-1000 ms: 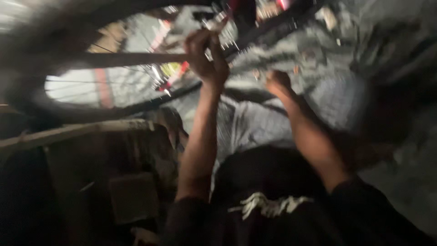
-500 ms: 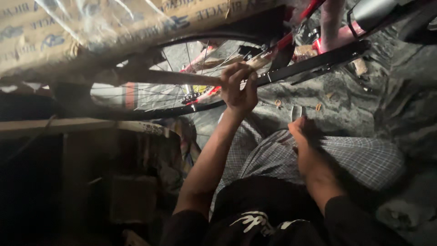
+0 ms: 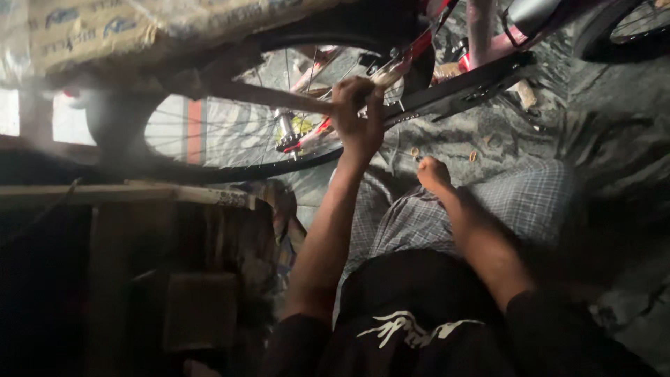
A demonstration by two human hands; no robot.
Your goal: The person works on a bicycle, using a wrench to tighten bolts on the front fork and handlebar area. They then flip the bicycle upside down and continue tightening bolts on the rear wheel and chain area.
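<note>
Down by the bicycle wheel [image 3: 230, 132]: left hand [image 3: 357, 119] clenched on a long tool handle [image 3: 272, 98] at the red frame [image 3: 412, 52]. Right hand [image 3: 434, 173] loosely curled, resting empty on the checked cloth [image 3: 516, 209]. Wheel mounted, work mid-way; finish impossible to judge.

Red bicycle frame [image 3: 419, 49], black tyre [image 3: 279, 167], grey checked cloth [image 3: 516, 202].
</note>
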